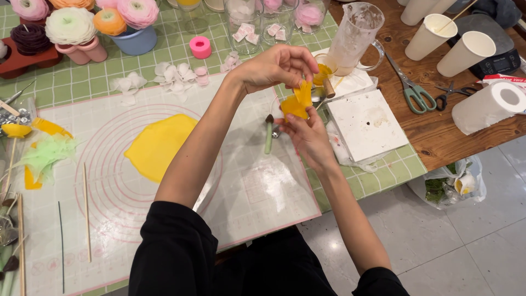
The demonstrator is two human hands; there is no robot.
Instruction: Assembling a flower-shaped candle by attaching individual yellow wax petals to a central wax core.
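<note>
**Both hands pinch a yellow wax piece above the mat**

Our left hand (276, 66) reaches in from above and our right hand (308, 137) comes up from below; both close their fingertips on one small yellow wax piece (297, 101), held in the air between them. The left pinches its upper edge, the right its lower part. The piece hangs over the right edge of the white work mat (257, 186), which lies on the green-checked desk (181, 38).

On the mat, left of our arms, lies a flat yellow sheet (159, 145), well apart from the held piece. Just under our hands a green-handled tool (268, 134) lies upright on the mat. To the right sits a white square tile (367, 123), and behind it a clear measuring jug (356, 35) next to a small cup of yellow liquid (324, 71), partly hidden by our left hand.

Farther back we see white petals (175, 79), a pink round mould (200, 47) and flower-shaped candles (71, 24). On the wooden surface to the right lie green-handled scissors (413, 93), paper cups (446, 41) and a paper roll (490, 107).
</note>
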